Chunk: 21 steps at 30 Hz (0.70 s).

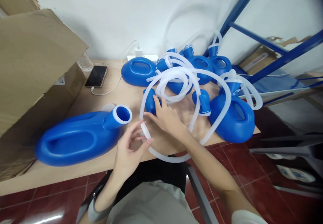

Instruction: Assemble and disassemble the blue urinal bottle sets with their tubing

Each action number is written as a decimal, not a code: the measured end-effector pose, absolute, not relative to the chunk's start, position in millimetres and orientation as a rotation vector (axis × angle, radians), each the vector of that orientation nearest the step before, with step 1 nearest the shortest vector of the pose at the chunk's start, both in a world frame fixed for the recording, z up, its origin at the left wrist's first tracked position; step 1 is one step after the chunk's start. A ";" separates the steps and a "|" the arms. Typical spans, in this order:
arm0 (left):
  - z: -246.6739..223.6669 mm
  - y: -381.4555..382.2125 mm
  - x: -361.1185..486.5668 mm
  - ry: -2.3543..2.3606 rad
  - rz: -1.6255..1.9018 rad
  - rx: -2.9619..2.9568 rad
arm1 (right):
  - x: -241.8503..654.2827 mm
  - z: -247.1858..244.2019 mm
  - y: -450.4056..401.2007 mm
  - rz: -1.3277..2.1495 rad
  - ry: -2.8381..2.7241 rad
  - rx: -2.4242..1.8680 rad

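Note:
Pinched between the thumb and fingers of my left hand (133,145) is a white flexible tube (228,98), which loops widely to the right. My right hand (164,115) reaches over the table with its fingers at a small blue cap (150,102); part of the cap is hidden by the fingers. A large blue bottle (78,140) lies on its side left of my left hand, its white-rimmed mouth uncovered. Another blue cap piece (202,102) lies right of my right hand, by the tube.
Several blue bottles (234,119) with coiled tubes stand at the back and right of the table (121,98). A phone (96,76) on a cable, a power strip (148,57), a cardboard box (37,56) at left and a blue metal rack (290,57) at right.

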<state>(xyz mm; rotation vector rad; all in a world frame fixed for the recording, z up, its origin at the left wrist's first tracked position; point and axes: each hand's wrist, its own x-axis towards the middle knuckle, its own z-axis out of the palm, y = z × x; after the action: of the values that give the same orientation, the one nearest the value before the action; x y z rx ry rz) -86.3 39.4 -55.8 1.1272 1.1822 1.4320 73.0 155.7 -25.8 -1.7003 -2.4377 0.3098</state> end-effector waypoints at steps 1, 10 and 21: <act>-57.5 39.1 -85.0 1.239 1.464 1.211 | 71.2 -22.5 154.8 0.345 -2.454 -1.720; -62.3 54.8 -90.5 1.474 1.523 1.642 | 158.0 13.1 118.3 1.102 -1.884 -1.491; -49.7 65.2 -89.0 0.853 1.423 1.443 | 193.1 -26.1 90.3 1.728 -1.322 -1.116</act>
<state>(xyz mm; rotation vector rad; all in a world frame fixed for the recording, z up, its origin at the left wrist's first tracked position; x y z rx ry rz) -89.0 65.2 -49.7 1.4430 0.8532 1.4228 193.1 90.3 -26.1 -1.1164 -1.3225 1.7283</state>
